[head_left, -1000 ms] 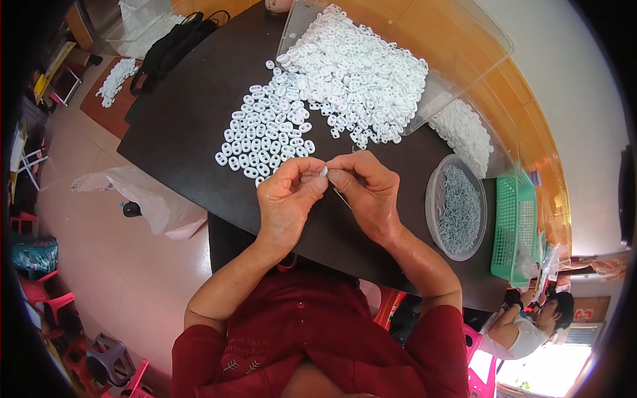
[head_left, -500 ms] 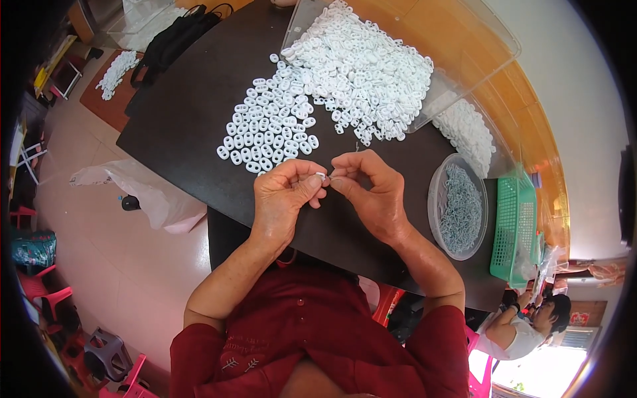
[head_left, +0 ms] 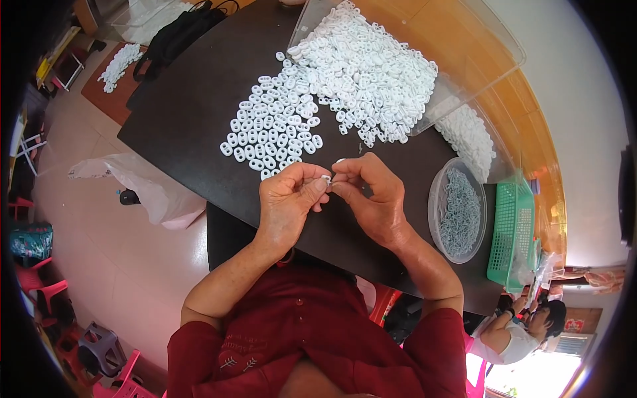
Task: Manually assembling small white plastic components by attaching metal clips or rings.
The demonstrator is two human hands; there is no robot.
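My left hand [head_left: 290, 194] pinches a small white plastic piece [head_left: 326, 178] between thumb and forefinger, over the table's near edge. Against it, the closed fingertips of my right hand [head_left: 371, 194] meet the left fingers; what they grip is too small and hidden to name. A white bit shows above the right forefinger. Just beyond my hands lie many white oval pieces with two holes [head_left: 268, 136], spread flat in a single layer. Behind them a large heap of similar white pieces [head_left: 375, 69] spills from a clear plastic bin [head_left: 464, 89] lying on its side.
On the right stand a round clear tub [head_left: 432, 211] of small grey metal screws [head_left: 460, 211] and a green basket [head_left: 509, 229]. More white pieces [head_left: 466, 138] lie behind. A plastic bag [head_left: 156, 192] hangs left of the dark table [head_left: 179, 129]. Another person [head_left: 507, 335] sits at lower right.
My hands stay together at the white piece, with the right fingertips drawn closer onto it. A white bit now shows above the right forefinger. The whole view has shifted slightly.
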